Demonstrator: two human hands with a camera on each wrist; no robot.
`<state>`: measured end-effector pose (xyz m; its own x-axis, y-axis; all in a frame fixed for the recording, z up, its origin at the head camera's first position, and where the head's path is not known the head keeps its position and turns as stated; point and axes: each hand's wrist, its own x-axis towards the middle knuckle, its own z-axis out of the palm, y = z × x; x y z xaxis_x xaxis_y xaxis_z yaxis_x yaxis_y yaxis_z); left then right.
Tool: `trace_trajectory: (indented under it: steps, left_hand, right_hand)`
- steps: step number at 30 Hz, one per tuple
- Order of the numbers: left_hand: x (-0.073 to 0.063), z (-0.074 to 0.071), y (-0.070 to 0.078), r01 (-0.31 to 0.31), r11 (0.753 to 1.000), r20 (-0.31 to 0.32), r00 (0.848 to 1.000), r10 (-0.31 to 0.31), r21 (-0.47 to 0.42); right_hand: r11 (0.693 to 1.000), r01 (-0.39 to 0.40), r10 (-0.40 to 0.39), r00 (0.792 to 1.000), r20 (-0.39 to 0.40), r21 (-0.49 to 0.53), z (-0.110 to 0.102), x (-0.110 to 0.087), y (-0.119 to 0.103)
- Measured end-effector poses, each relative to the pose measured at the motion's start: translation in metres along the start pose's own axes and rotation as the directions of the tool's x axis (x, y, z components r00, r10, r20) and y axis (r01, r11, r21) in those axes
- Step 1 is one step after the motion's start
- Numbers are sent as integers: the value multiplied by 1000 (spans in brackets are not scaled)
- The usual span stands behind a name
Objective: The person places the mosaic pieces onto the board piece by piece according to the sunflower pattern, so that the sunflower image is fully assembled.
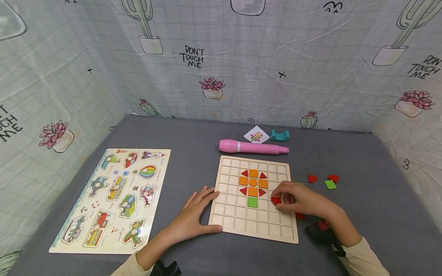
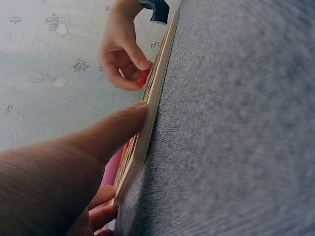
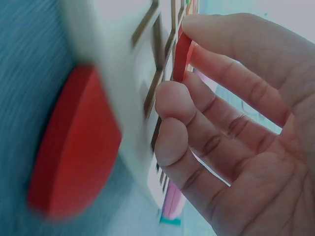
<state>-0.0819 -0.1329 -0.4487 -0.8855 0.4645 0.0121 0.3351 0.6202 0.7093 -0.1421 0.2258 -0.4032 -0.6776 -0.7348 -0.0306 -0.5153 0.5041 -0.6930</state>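
Observation:
A square wooden grid board (image 1: 235, 222) lies on the grey table. On it, orange squares (image 1: 253, 173) surround an orange round piece (image 1: 253, 183), with several red triangles (image 1: 263, 175) at the corners and a green square (image 1: 252, 202) below. My left hand (image 1: 193, 216) rests at the board's left side, fingers spread; in the left wrist view its thumb (image 2: 125, 123) presses on the board's edge. Over the right part of the grid, my right hand (image 1: 302, 197) pinches a small red tile (image 3: 182, 56) between thumb and fingers, close to the board's surface in the right wrist view.
Loose red pieces (image 1: 312, 178) and a green tile (image 1: 330, 184) lie right of the board. Behind it are a pink pen-shaped stick (image 1: 255, 147), a picture card (image 1: 256, 135) and a teal holder (image 1: 280, 136). A vehicle picture puzzle (image 1: 114, 203) lies at left.

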Motion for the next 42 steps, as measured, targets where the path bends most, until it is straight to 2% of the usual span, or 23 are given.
trace_trajectory:
  steps: [4,10,22,37,42]
  left_hand:
    - [0,1,0,-3,1000,-3,1000,3,2]
    - [0,1,0,-2,1000,1,1000,2,3]
    - [0,1,1,-5,1000,-5,1000,5,7]
    - [0,0,2,0,1000,-7,1000,0,-5]
    - [0,0,3,2,1000,-5,1000,-3,-6]
  right_hand:
    - [1000,-19,19,999,28,3,5,8,-5]
    - [1000,8,-9,999,51,9,11,15,-6]
    - [999,45,-46,995,88,14,9,17,-5]
    - [996,-22,12,993,116,84,1,10,-3]
    - [995,-10,-2,993,122,95,0,9,-3]
